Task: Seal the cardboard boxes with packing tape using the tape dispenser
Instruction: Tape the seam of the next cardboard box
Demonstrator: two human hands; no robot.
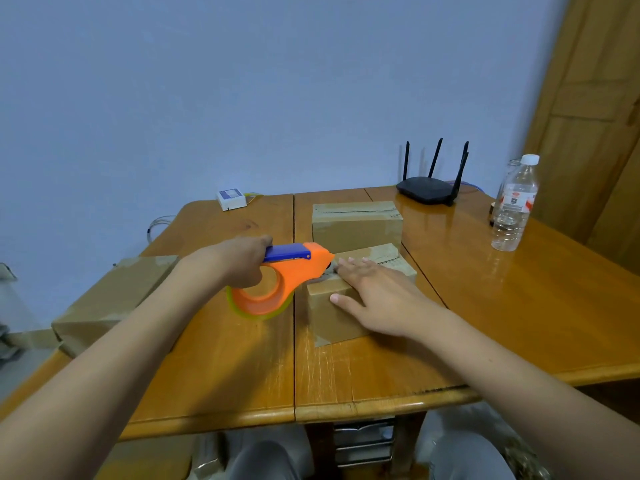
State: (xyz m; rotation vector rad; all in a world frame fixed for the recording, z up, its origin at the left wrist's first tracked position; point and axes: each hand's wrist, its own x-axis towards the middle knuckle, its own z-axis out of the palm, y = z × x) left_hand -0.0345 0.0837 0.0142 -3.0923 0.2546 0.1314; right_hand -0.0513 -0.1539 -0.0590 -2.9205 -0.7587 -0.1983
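Observation:
My left hand (239, 261) grips the handle of an orange tape dispenser (294, 275) with a blue lever and a clear tape roll. Its nose touches the near left top edge of a small cardboard box (329, 317) at the table's middle. My right hand (374, 292) lies flat on that box's top with straight fingers, thumb over the front edge. A strip of tape shows on the far part of the lid. A second box (356, 223) stands right behind it. A larger box (110, 303) sits at the table's left edge.
The wooden table (519, 306) also carries a black router (429, 188) at the back, a plastic water bottle (514, 206) at the right and a small white device (231, 199) at the far edge. A wooden door (595, 98) stands to the right.

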